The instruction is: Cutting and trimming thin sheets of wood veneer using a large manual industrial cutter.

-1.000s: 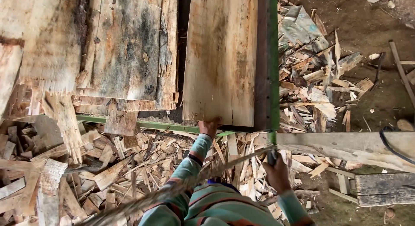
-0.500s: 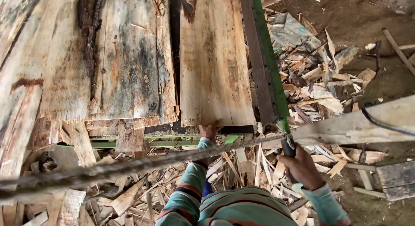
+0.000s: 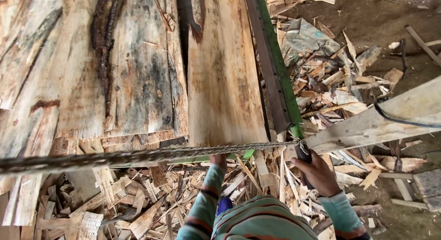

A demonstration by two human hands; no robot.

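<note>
My right hand [image 3: 318, 175] is closed around a dark handle [image 3: 303, 153]. A twisted rope [image 3: 138, 155] is tied to the handle's top and stretches taut to the left across the whole view. My left hand [image 3: 218, 160] reaches up to the near end of a long pale plank [image 3: 225, 84] and holds it there, with the fingers partly hidden behind the rope. The plank lies lengthwise beside a green metal rail [image 3: 275, 61]. Both my sleeves are striped teal.
Wide weathered slabs [image 3: 115, 75] with dark bark streaks lie left of the plank. Heaps of offcuts and splinters [image 3: 138, 203] cover the ground below and to the right [image 3: 330, 84]. A pale wooden beam [image 3: 376, 123] with a black cable [image 3: 404, 122] on it crosses at right.
The rope has swung up from low and slack to taut and level across the view. My right hand has risen and moved right with the handle. My left hand stays at the plank's end.
</note>
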